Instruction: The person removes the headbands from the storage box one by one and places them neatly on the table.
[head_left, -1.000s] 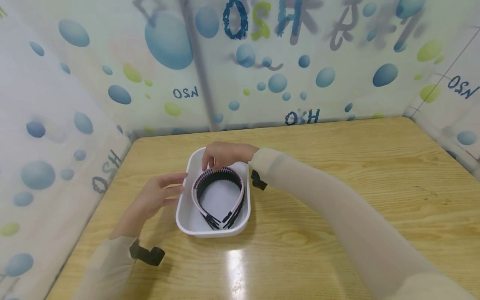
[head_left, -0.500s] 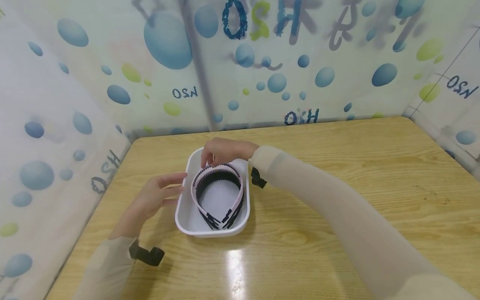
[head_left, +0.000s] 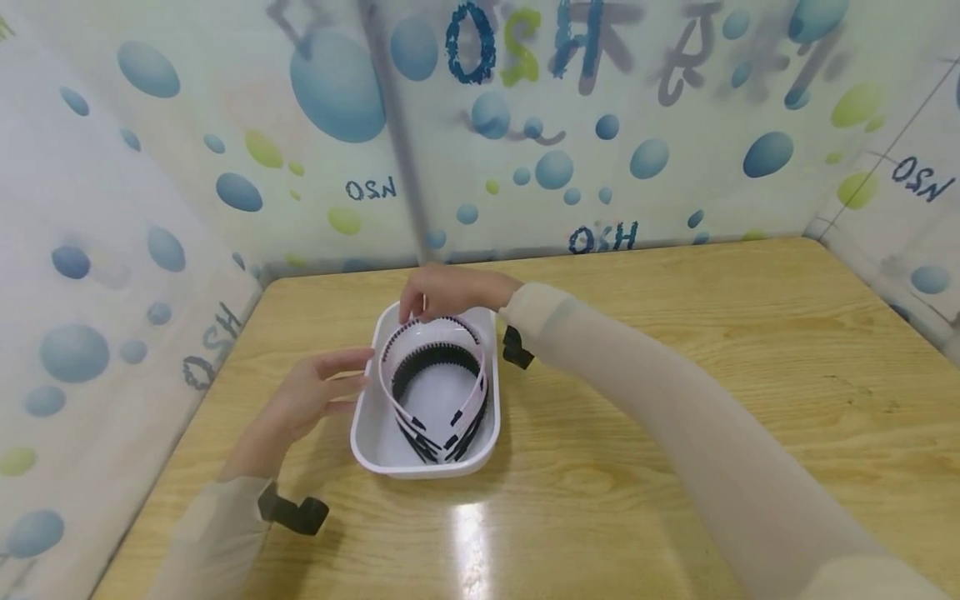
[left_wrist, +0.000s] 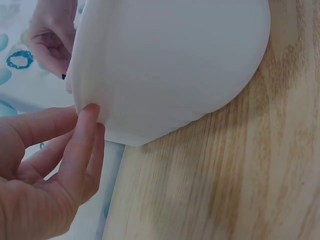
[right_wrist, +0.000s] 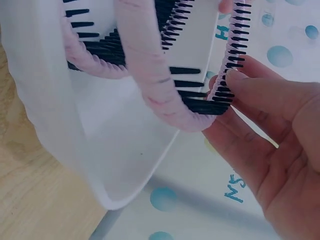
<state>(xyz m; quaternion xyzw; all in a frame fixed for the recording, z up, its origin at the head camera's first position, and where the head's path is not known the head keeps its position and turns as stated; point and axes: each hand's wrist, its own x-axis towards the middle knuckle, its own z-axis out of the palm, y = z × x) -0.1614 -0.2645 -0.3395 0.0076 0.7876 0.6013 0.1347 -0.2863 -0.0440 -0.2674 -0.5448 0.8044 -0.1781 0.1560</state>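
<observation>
My right hand (head_left: 442,287) is over the far end of a white plastic basin (head_left: 420,472). Between thumb and fingers it pinches a toothed headband (right_wrist: 150,82), wrapped in pale pink with black comb teeth inside. This headband's arc is lifted above the others, while its ends still reach down into the basin. More headbands (head_left: 438,357) with black teeth lie stacked below, their ends crossing at the near side. My left hand (head_left: 309,389) is at the basin's left side, fingers extended. In the left wrist view, its fingertips (left_wrist: 90,111) touch the wall just under the rim.
The basin stands on a wooden table (head_left: 675,375) left of its middle. A pale wall covering (head_left: 525,192) with blue and green dots rises behind the table and along its sides. Black straps (head_left: 292,510) with small cameras sit on both wrists.
My right hand has risen and moved slightly away from me, drawing the pink headband's arc up and apart from the stack. The left hand stays at the basin's side.
</observation>
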